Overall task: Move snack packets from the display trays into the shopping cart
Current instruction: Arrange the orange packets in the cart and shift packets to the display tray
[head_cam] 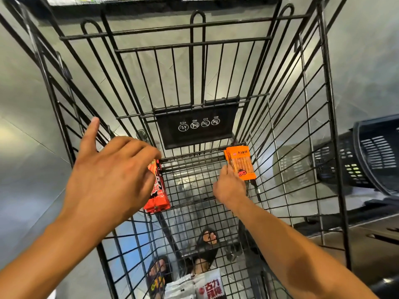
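I look straight down into a black wire shopping cart (194,42). My left hand (110,175) reaches in on the left and holds a stack of red snack packets (158,190) under its fingers, thumb stretched out toward the cart's side. My right hand (230,186) pinches a stack of orange snack packets (240,162) low in the cart's far right corner, just above the mesh floor. White and dark packets (203,285) lie on the cart floor at the near end.
A black sign plate (196,124) hangs on the cart's far wall. A black plastic basket (367,154) stands outside on the right. My feet in black sandals (205,247) show through the mesh. Grey tiled floor surrounds the cart.
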The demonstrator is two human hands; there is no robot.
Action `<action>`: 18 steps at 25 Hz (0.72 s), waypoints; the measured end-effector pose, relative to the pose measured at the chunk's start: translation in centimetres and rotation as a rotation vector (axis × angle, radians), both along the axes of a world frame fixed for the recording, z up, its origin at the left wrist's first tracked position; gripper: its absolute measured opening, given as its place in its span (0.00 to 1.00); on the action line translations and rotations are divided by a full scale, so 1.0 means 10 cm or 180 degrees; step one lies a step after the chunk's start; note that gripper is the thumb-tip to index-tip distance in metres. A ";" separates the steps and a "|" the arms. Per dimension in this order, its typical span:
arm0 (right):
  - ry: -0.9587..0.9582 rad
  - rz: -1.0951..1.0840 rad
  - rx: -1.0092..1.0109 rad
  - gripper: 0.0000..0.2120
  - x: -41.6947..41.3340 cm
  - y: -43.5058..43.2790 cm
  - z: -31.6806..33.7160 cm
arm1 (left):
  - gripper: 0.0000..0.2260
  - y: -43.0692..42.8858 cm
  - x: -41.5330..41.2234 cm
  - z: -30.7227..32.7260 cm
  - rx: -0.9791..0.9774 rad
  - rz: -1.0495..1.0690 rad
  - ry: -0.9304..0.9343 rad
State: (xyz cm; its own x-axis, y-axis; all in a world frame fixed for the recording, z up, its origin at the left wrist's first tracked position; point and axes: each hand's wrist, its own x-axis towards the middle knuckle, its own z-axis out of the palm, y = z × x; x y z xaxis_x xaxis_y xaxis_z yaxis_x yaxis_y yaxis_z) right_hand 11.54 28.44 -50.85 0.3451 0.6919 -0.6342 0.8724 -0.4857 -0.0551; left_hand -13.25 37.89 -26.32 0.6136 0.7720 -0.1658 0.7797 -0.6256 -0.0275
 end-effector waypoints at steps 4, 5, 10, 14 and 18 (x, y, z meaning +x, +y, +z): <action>0.0062 0.0205 -0.0019 0.26 -0.03 -0.04 -0.01 | 0.14 -0.01 0.00 -0.01 0.0084 -0.0029 -0.0035; 0.0085 0.0328 0.0019 0.23 -0.02 -0.10 -0.01 | 0.14 -0.01 -0.01 -0.02 0.0113 -0.0041 -0.0044; 0.0357 0.0194 0.0308 0.15 0.11 -0.47 0.24 | 0.11 -0.01 -0.03 -0.06 0.0131 -0.0141 -0.0081; 0.0572 0.0019 0.0418 0.13 0.00 -0.78 0.87 | 0.12 -0.11 -0.02 -0.04 -0.0340 -0.0195 -0.0118; 0.0703 -0.0428 0.0221 0.10 -0.33 -1.27 1.68 | 0.10 -0.81 -0.19 0.06 -0.0659 -0.0329 -0.0266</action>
